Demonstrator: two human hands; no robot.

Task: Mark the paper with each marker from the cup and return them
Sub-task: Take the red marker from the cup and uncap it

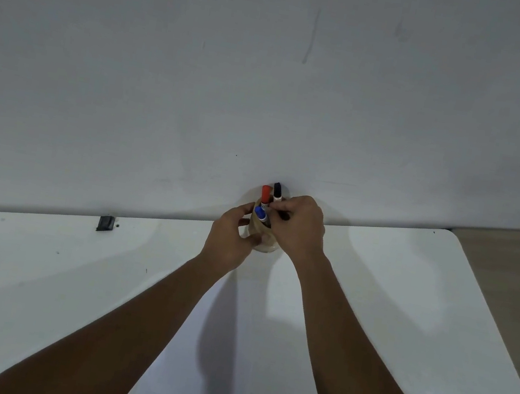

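Nearest the viewer, a sheet of white paper lies flat on the glossy white surface, between the two bare forearms and partly shaded by them; its matte face contrasts with the reflective sheen of the surface, which shows bright highlights at its rounded right corner. Farther out, the left hand wraps the side of a small tan cylindrical cup, fingers curled against its wall, so that it grasps the cup. The right hand sits over the cup's rim with fingers bunched and pinched together at the marker barrels; which marker they grip cannot be told. The cup stands at the far edge of the surface, just against the wall. Three markers stand upright in it: a blue-capped marker lowest and nearest, a red-capped marker behind it, and a black-capped marker to the right of the red one. To the left, well apart from the cup, a small dark rectangular block rests at the far edge. Beyond, a plain matte pale wall carries faint grey streaks.
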